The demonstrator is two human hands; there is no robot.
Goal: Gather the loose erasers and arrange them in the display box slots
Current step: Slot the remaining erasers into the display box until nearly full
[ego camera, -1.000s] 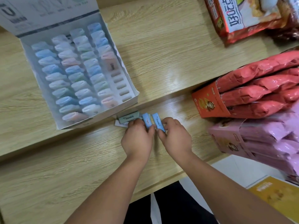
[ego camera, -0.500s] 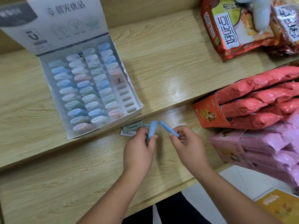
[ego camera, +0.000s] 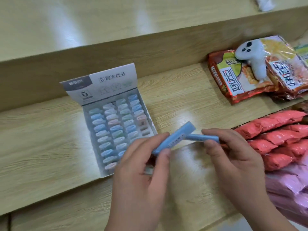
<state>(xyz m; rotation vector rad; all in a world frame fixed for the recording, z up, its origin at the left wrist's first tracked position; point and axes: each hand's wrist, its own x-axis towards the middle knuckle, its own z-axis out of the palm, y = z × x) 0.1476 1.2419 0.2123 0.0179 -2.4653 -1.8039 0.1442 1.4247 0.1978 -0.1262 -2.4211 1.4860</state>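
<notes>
The left hand pinches a blue eraser between thumb and fingertips, its far end tilted up and to the right. The right hand grips a second blue eraser near its right end, fingers curled closed around it. The two erasers cross or touch in the middle; the blur makes it hard to say which. Both are raised just right of the display box, whose slots are mostly filled, with several open in the rightmost column.
</notes>
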